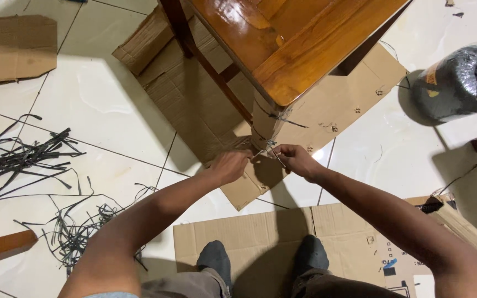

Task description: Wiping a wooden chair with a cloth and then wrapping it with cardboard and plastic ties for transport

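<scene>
A glossy brown wooden table (299, 44) stands over flattened cardboard. Its near leg (265, 122) is wrapped in cardboard and bound with thin dark strapping. My left hand (230, 165) is curled at the foot of the wrapped leg, pinching the strap end there. My right hand (296, 160) is closed on a thin strap (276, 155) next to the same spot. Both hands meet close together at the leg's lower end. Whether the strap is tied or loose is too small to tell.
Several cut black plastic straps (23, 160) lie scattered on the white tiles at left. Cardboard sheets (20, 47) lie at top left and under my feet (260, 243). A dark plastic-wrapped roll (462, 83) sits at right. A wooden piece (1, 248) lies at lower left.
</scene>
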